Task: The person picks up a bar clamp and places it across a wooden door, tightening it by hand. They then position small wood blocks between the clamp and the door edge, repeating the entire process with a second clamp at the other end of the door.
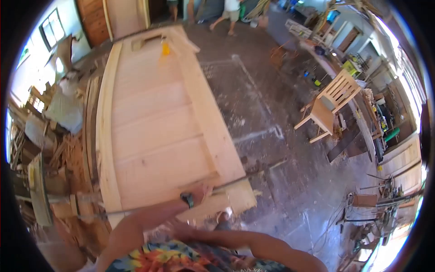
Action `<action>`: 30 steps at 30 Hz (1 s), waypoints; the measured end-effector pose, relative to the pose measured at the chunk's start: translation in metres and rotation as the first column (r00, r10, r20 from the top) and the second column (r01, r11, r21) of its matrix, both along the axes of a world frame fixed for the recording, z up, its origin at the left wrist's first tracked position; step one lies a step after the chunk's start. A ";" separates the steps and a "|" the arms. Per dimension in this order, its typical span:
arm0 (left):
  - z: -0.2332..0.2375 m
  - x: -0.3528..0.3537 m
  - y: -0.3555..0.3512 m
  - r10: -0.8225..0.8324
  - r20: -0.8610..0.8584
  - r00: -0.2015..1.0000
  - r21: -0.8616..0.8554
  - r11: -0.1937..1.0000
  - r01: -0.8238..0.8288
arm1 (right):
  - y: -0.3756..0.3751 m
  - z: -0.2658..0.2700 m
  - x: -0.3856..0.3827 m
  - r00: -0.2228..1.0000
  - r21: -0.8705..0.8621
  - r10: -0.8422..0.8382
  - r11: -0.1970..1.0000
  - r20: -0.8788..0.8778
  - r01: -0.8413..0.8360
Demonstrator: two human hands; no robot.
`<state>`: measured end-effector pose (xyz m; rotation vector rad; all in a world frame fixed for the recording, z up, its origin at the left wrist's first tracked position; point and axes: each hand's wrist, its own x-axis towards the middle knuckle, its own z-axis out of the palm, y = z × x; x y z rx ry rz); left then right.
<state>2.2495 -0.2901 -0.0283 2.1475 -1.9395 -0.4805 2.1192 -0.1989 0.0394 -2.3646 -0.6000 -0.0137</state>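
Note:
A large pale wooden door panel [156,158] with a raised frame lies flat before me. Across its near end runs a long thin bar [253,173], sticking out past both sides. My left hand [202,192], below a dark wristwatch, is at this bar over the panel; its fingers are blurred, so their grip cannot be made out. A narrow wooden strip [192,181] lies just beyond it. Closer to my body, my right hand [180,230] is low near the panel's near edge, its fingers smeared and partly hidden behind my left forearm. A yellow object [166,48] rests at the far end.
Scrap wood [72,156] and long boards [90,122] crowd the left side. A wooden chair [327,110] stands to the right, beside a cluttered bench. Machinery with cables [369,206] is at lower right. Far off, a person's legs [225,20] show.

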 end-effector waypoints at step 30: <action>0.029 -0.024 -0.001 0.309 -0.188 0.932 -0.054 0.944 -0.324 | -0.019 0.006 0.027 0.988 0.389 -0.152 0.908 -0.042 0.156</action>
